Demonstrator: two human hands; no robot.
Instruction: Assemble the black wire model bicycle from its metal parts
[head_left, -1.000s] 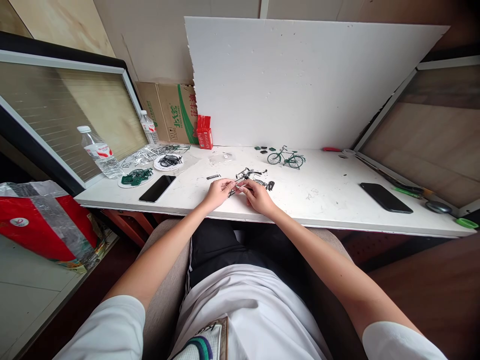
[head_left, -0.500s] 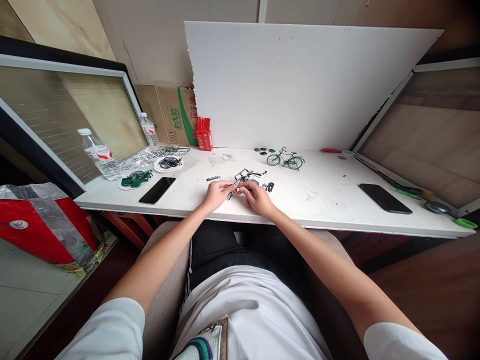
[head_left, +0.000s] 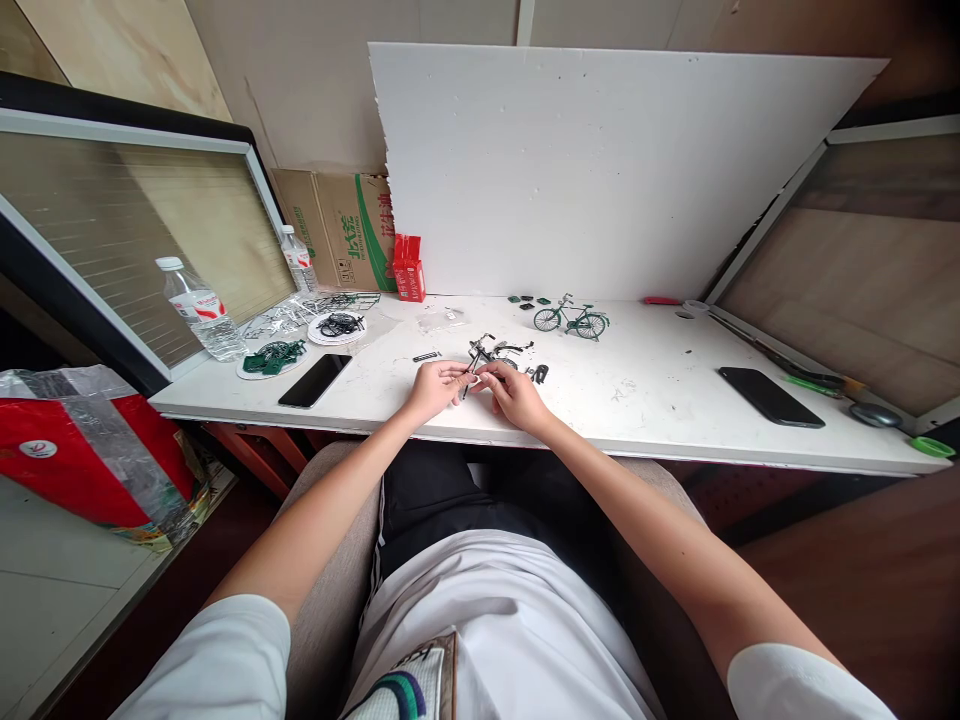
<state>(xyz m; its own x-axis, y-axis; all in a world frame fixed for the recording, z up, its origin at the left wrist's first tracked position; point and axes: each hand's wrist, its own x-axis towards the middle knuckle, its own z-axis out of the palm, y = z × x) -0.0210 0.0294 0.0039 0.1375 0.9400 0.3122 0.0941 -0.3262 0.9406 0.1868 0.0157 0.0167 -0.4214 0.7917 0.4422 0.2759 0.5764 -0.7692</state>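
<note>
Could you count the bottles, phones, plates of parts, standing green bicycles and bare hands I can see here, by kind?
Bottles: 2
Phones: 2
Plates of parts: 2
Green bicycle: 1
Bare hands: 2
Total: 9

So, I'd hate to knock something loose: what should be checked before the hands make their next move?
1. Left hand and right hand both at the black model parts: ok.
2. Firm grip on them: cannot tell; the fingers cover the contact.
3. Room around the right hand: not ok; a small black piece lies close beside it.
4. Green bicycle upright and apart from the hands: ok.
5. Nearer water bottle capped: ok.
6. Left phone apart from the left hand: ok.
</note>
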